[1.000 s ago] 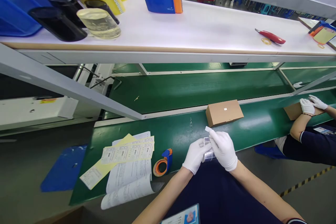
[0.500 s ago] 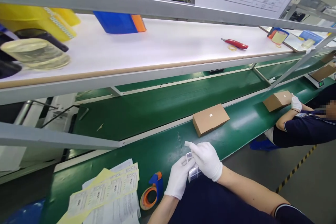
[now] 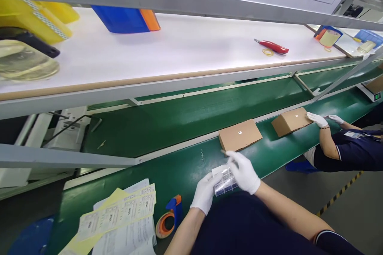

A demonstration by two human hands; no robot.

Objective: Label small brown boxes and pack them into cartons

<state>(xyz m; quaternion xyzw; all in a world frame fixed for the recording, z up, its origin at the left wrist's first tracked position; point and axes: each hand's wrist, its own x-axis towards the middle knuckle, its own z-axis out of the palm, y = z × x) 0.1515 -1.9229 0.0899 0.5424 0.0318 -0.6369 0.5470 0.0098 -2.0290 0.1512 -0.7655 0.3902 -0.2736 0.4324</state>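
My left hand [image 3: 205,193], in a white glove, grips a clear roll of printed labels [image 3: 226,182] from below. A white paper strip [image 3: 219,170] lies along the roll's far edge. My right hand [image 3: 243,172], also gloved, sits just above the roll, with a thin sliver at its fingertips too small to identify. A brown cardboard box [image 3: 239,134] stands on the green conveyor belt [image 3: 191,159] just beyond my hands, touching neither.
A co-worker's gloved hands [image 3: 318,119] touch a second cardboard box [image 3: 290,122]. Papers [image 3: 118,215] and a blue tape dispenser [image 3: 170,217] lie at my left. A white shelf [image 3: 179,48] overhead holds a red utility knife [image 3: 271,46] and bins.
The view has swung right since the oldest frame. The co-worker's box has slid left toward the nearer box. My right fingers have moved up and away from the white strip.
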